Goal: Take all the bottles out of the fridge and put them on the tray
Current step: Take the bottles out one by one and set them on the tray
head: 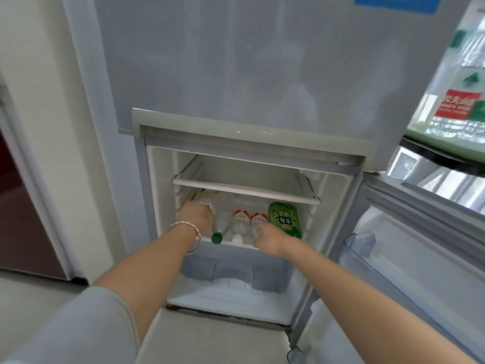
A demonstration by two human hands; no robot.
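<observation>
The fridge's lower compartment stands open. Several bottles lie on their sides on its lower shelf, caps toward me. My left hand grips a clear bottle with a green cap at the shelf's left. Beside it lie two clear water bottles with red-and-white labels, the left one and the right one. My right hand curls round the neck end of the right one. A green tea bottle lies at the far right. No tray is in view.
An upper glass shelf sits close above the bottles. The open fridge door with a clear door bin swings out on the right. Frost covers the compartment floor. A dark red cabinet stands at the left.
</observation>
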